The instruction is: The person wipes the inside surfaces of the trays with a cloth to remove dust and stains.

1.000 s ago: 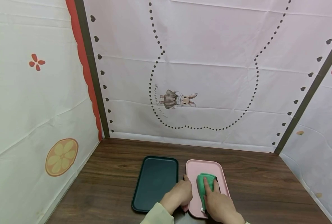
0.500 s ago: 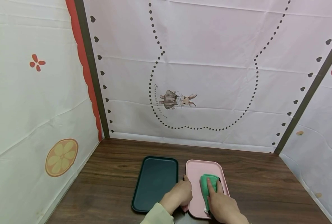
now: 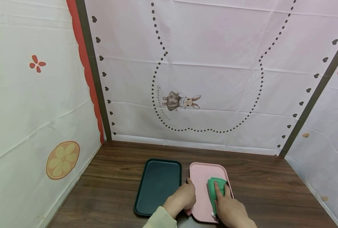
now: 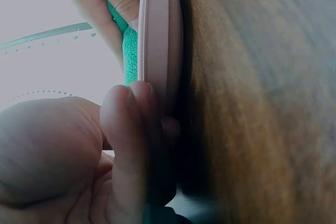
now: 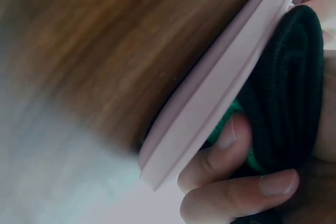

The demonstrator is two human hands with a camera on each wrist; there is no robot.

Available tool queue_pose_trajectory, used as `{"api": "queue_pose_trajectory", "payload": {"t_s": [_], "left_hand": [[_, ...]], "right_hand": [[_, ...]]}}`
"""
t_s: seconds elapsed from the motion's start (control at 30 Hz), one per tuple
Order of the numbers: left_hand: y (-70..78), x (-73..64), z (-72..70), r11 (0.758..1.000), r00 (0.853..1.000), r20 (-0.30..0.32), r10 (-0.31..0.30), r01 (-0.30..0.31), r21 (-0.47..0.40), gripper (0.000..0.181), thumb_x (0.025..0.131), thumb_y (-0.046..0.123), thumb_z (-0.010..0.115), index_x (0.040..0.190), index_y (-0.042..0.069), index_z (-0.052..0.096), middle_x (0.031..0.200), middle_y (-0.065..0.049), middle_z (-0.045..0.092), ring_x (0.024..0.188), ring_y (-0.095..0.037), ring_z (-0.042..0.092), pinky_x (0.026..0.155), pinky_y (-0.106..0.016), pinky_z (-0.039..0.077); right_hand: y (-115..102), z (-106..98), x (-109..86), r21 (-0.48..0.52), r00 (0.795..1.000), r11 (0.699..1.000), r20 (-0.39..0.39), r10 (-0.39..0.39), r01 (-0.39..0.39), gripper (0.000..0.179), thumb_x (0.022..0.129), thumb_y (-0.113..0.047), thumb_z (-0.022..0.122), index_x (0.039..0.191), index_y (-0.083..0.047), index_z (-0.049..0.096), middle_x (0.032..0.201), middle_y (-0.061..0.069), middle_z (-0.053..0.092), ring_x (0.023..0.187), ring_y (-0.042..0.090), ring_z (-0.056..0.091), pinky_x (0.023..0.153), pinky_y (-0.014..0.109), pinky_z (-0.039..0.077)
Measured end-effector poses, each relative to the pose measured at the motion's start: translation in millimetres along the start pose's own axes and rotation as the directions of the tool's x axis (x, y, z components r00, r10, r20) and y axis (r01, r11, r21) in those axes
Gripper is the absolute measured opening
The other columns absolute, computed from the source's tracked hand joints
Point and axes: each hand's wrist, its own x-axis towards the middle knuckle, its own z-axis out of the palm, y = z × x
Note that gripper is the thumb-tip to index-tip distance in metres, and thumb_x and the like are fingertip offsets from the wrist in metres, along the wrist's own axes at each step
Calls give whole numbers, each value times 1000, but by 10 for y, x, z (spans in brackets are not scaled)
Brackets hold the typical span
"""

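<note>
A folded green cloth [image 3: 211,191] with a dark edge and a small white tag lies on the right half of a pink tray [image 3: 198,180]. My right hand [image 3: 229,207] grips the cloth, two fingers stretched along its top in the head view. In the right wrist view, fingertips [image 5: 228,135] curl around the cloth by the tray's rim, and a dark fold [image 5: 289,87] of it shows. My left hand [image 3: 184,196] holds the pink tray at its left edge. Up close in the left wrist view, its fingertips [image 4: 121,103] meet the tray's side wall.
A dark green tray [image 3: 159,186] lies left of the pink one, close to my left hand and forearm. Both rest on a brown wood-grain table [image 3: 260,190]. Printed white sheets [image 3: 214,95] enclose the table at the back and both sides.
My right hand has slid the green cloth rightward across the pink tray, up to its right rim. The left hand and both trays have stayed in place.
</note>
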Motion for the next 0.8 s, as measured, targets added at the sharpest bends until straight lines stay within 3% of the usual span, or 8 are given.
{"api": "queue_pose_trajectory", "payload": {"t_s": [0.17,0.4,0.6,0.8], "left_hand": [[-9,7,1,1000,1000,-9,4,-4,18,69,99,3,59,156,-16,25,121,-42,63,37,-15,60,52,-27,55],[-1,-10,-11,1000,1000,10,7,-7,19,70,99,3,58,157,-16,24,94,-34,66,36,-14,58,51,-28,55],[3,-23,-14,999,1000,-11,16,-15,43,71,97,3,60,155,-17,25,116,-42,64,37,-14,60,57,-26,56],[4,-36,-24,999,1000,-8,13,-13,38,70,99,3,58,156,-17,23,118,-41,64,37,-15,61,55,-25,55]], "right_hand": [[26,0,3,-6,1000,1000,23,9,-9,68,103,-30,62,162,-14,34,155,35,35,71,35,68,58,55,55],[76,-14,-12,-3,1000,1000,15,1,-1,67,103,-30,62,162,-15,35,158,35,33,68,34,68,57,54,55],[109,-40,-32,23,1000,1000,19,-4,3,68,102,-29,63,163,-19,34,159,31,32,60,25,62,51,48,51],[124,-49,-30,35,999,999,35,0,-2,68,103,-29,63,163,-19,33,160,30,32,55,22,57,49,44,48]]}}
